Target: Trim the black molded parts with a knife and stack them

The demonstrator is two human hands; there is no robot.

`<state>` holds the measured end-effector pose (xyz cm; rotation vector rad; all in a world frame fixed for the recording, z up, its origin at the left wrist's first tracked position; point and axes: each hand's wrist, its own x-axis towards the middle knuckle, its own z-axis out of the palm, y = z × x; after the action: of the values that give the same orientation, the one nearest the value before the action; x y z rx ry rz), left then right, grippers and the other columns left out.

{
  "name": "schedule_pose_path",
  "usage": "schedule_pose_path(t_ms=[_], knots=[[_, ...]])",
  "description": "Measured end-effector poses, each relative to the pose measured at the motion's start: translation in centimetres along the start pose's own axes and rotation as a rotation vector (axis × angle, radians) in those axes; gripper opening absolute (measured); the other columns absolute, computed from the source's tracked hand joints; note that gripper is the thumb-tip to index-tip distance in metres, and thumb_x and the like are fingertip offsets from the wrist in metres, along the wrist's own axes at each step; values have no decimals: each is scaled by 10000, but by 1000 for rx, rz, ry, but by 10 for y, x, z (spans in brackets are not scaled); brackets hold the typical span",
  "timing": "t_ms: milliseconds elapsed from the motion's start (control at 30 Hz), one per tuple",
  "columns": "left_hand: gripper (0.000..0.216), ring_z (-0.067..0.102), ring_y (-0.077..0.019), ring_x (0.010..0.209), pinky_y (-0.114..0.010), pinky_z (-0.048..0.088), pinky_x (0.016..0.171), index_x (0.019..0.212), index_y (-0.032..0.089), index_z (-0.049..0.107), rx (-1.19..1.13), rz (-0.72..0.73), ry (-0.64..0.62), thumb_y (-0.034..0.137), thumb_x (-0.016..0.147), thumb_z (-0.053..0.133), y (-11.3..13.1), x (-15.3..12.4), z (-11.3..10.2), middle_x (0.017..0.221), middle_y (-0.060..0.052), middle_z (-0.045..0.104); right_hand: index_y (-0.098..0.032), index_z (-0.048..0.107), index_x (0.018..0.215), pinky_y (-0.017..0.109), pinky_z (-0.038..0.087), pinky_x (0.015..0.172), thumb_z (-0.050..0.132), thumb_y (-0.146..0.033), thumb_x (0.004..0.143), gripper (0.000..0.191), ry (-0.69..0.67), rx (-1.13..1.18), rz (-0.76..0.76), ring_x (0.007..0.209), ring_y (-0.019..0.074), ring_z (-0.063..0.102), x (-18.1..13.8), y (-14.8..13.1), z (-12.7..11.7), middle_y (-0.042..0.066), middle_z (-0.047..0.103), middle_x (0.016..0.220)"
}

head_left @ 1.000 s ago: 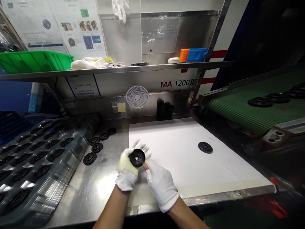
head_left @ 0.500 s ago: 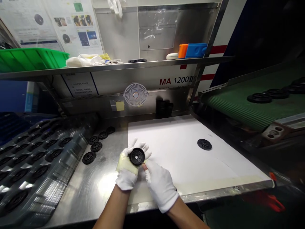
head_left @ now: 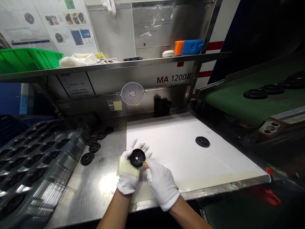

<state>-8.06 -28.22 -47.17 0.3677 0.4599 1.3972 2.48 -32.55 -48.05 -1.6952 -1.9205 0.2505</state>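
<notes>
A black grooved disc (head_left: 141, 155) is held above the near left part of the white sheet (head_left: 171, 156), gripped in the gloved left hand (head_left: 129, 164) with thumb at one side and fingers spread behind. Its recessed face is turned upward, probably so that the rim can be seen and reached. The right hand (head_left: 162, 183) is curled, its bare thumb tip brought to the rim; whether a small tool is pinched there cannot be told. Another disc (head_left: 202, 142) is set apart on the sheet. Five discs (head_left: 94, 147) are grouped on the steel bench (head_left: 90, 190), seemingly for easy reach beside stacked plastic trays (head_left: 56, 173), whose pockets keep discs separated.
</notes>
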Motion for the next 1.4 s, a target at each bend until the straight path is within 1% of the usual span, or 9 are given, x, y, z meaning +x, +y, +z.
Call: schedule_pose_path(t_ms=[100, 267, 367, 467, 567, 767, 967, 1233, 1400], knots=[[332, 614, -211, 807, -407, 524, 750, 1078, 164, 604, -43, -3, -19, 180, 752, 541, 1, 3, -2, 822, -66, 619, -252, 564, 835, 293, 263, 578, 379, -309, 929, 215, -9, -5, 19, 671, 166, 611, 1, 6, -2, -11, 670, 756], [118, 555, -118, 633, -282, 511, 655, 870, 162, 628, -111, 30, 145, 178, 754, 623, -7, 13, 3, 648, 11, 545, -248, 554, 816, 299, 256, 571, 383, -295, 921, 206, -30, -14, 36, 643, 165, 604, -5, -1, 3, -15, 659, 727], [161, 585, -140, 713, -322, 518, 732, 926, 169, 629, -77, 88, 107, 162, 768, 599, -8, 10, 3, 719, -10, 583, -249, 555, 804, 302, 249, 562, 391, -296, 916, 205, -33, -9, 36, 634, 163, 605, -7, -3, 5, -18, 664, 717], [295, 607, -228, 869, -386, 521, 743, 1056, 145, 610, 2, 23, 60, 181, 769, 551, -5, 4, 1, 895, -94, 625, -255, 573, 831, 300, 260, 572, 398, -276, 908, 192, -29, 18, 27, 659, 167, 616, -7, 1, 4, -14, 683, 758], [320, 602, -212, 773, -371, 520, 693, 1045, 116, 613, -24, -50, 52, 172, 740, 533, -4, 3, -2, 795, -82, 602, -266, 584, 910, 285, 290, 600, 401, -256, 902, 184, -19, 63, 39, 708, 167, 627, -6, 7, 2, -11, 694, 810], [202, 557, -145, 655, -300, 512, 647, 901, 128, 637, -95, 10, 157, 141, 712, 568, -11, 10, 4, 672, -28, 546, -237, 565, 785, 296, 268, 556, 353, -319, 922, 265, -41, 79, 39, 601, 159, 576, -11, 3, 1, -5, 652, 687], [201, 597, -176, 740, -389, 523, 791, 923, 129, 635, -47, 26, 128, 166, 738, 566, -13, 10, 19, 746, -40, 584, -227, 522, 779, 266, 342, 581, 272, -419, 942, 355, -29, 442, 97, 631, 145, 527, -9, 16, -21, -8, 589, 695], [178, 634, -188, 827, -420, 501, 891, 939, 137, 624, 1, 114, 193, 152, 786, 535, -31, 2, 66, 838, -57, 637, -225, 478, 704, 260, 394, 572, 274, -563, 902, 441, 102, 547, 279, 578, 134, 509, -22, 58, -54, -33, 490, 595], [214, 642, -193, 850, -407, 497, 893, 996, 189, 626, 57, 215, 18, 222, 788, 589, -71, -11, 112, 834, -39, 657, -263, 598, 983, 335, 485, 718, 383, -610, 828, 436, 320, 316, 456, 792, 227, 638, -36, 125, -113, 39, 683, 823]])
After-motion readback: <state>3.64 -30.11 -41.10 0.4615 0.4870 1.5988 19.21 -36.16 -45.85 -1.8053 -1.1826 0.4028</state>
